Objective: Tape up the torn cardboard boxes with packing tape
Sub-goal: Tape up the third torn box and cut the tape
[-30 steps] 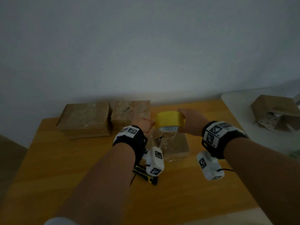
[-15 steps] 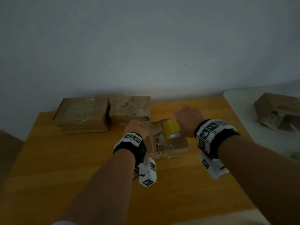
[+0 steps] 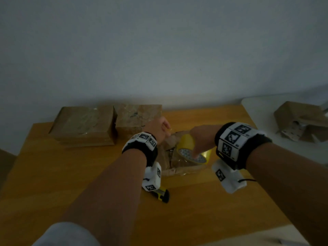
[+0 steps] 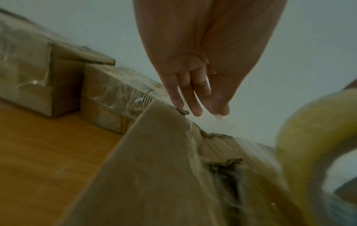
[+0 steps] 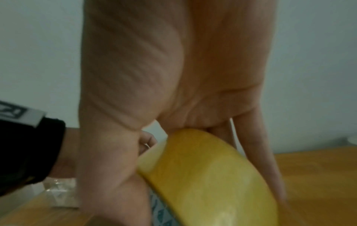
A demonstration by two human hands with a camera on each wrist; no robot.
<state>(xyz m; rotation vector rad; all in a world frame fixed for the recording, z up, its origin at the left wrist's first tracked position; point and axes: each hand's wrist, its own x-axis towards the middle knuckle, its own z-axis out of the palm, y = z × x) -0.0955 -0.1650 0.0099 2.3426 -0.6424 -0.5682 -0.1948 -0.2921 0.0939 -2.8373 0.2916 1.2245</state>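
Observation:
A small torn cardboard box lies mid-table, with a ragged tear in its top. My right hand grips the yellow packing tape roll, tilted on the box top, with a finger in its core. My left hand is at the box's far left corner. There its fingers pinch the free end of a clear tape strip that runs back to the roll. The right wrist view shows my palm over the roll.
Two boxes covered in clear tape stand side by side at the back left by the wall. A yellow-and-black utility knife lies under my left wrist. Another torn box sits on a white surface to the right.
The right hand brought the roll down from above the box onto its top and tilted it. The left hand moved away from the roll to the box's far left corner.

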